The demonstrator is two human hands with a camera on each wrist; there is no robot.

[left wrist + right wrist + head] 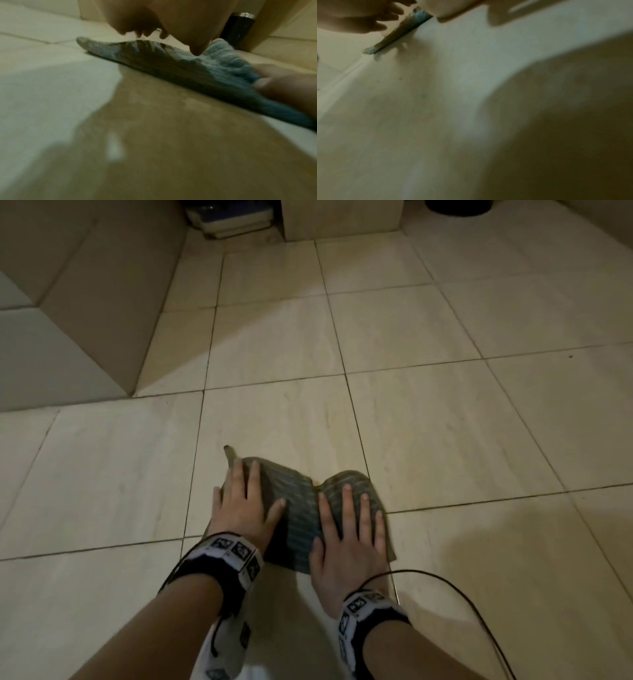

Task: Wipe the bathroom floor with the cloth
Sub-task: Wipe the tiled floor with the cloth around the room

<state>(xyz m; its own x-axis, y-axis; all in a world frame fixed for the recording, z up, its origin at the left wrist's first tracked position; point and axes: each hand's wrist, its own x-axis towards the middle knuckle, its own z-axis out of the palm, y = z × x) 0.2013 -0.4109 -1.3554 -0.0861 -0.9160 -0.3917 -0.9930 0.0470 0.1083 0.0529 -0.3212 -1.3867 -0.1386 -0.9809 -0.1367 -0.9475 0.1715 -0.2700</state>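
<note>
A dark grey striped cloth [301,508] lies on the beige tiled floor [445,419], low in the middle of the head view, bunched into a ridge between my hands. My left hand [239,501] presses flat on its left part with straight, spread fingers. My right hand [349,529] presses flat on its right part the same way. The left wrist view shows the cloth [197,67] under the left fingers [197,50], with the right hand at the right edge. In the blurred right wrist view only a strip of cloth [412,23] shows beside the floor.
A tiled step or ledge [78,313] rises at the left. Stacked flat objects [233,220] and a box-like base [342,217] stand at the far wall. A dark round bin [459,207] sits at the top right. A black cable [455,587] trails from my right wrist.
</note>
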